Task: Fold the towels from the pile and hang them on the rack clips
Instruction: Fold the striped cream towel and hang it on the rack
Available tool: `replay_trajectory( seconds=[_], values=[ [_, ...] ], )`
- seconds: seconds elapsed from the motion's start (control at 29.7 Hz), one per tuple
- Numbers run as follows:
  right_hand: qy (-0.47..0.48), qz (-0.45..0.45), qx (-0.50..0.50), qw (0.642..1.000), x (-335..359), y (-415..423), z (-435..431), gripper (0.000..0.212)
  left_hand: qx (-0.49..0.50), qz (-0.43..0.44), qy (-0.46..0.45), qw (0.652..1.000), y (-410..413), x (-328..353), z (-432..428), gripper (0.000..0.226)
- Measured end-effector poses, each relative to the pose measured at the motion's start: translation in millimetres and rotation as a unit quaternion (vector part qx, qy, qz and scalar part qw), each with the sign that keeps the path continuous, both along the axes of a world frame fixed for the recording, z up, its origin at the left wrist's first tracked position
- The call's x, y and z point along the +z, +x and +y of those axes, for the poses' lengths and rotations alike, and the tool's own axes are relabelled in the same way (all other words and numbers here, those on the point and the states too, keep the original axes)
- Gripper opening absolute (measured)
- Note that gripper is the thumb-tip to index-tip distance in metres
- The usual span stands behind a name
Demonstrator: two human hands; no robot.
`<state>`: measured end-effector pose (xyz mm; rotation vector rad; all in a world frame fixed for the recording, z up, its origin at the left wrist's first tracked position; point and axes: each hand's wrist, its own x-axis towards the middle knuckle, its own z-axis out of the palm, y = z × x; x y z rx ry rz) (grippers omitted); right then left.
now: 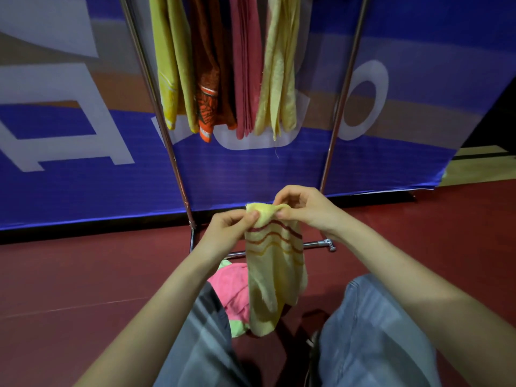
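Observation:
A pale yellow towel [275, 269] with red wavy stripes hangs folded lengthwise in front of me. My left hand [229, 227] pinches its top edge on the left. At the top right corner my right hand [304, 209] pinches the same towel. Below it on the floor lies the pile [231, 286] of pink and green towels, partly hidden by my knee. The chrome rack [167, 135] stands ahead. Several towels hang from its top: yellow [173, 65], orange [208, 93], pink [247, 65] and pale yellow [279, 74]. The clips are out of view.
A blue banner [83, 177] with white shapes stands just behind the rack. The rack's foot bar [321, 243] lies on the dark red floor [83, 275]. My legs in grey-blue trousers [371, 331] fill the bottom of the view.

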<state>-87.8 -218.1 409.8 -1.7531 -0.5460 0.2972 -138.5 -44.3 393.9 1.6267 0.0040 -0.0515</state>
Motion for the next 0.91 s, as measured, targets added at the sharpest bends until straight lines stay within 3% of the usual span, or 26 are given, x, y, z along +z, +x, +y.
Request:
replay_trajectory(
  seconds=[0.13, 0.34, 0.4, 0.57, 0.67, 0.91],
  values=[
    [-0.009, 0.059, 0.002, 0.998, -8, -10, -5, 0.015, 0.014, -0.055, 0.006, 0.998, -2, 11, -1, 0.022],
    [-0.124, 0.132, 0.064, 0.981, -36, -14, -34, 0.020, 0.036, -0.106, 0.016, 0.994, -4, 32, 4, 0.023],
    [-0.189, 0.129, 0.078, 0.970, -50, -12, -46, 0.011, 0.055, -0.115, -0.008, 0.992, -4, 39, 9, 0.023],
    [-0.316, 0.143, 0.073, 0.935, -85, -17, -70, 0.019, 0.077, -0.130, -0.024, 0.988, -2, 39, 18, 0.023],
    [-0.301, 0.145, 0.016, 0.942, -88, -24, -83, 0.026, 0.102, -0.125, -0.024, 0.987, -1, 32, 26, 0.024],
    [-0.214, 0.139, -0.046, 0.966, -70, -27, -90, 0.012, 0.147, -0.097, 0.012, 0.984, -12, -6, 35, 0.021]
  ],
)
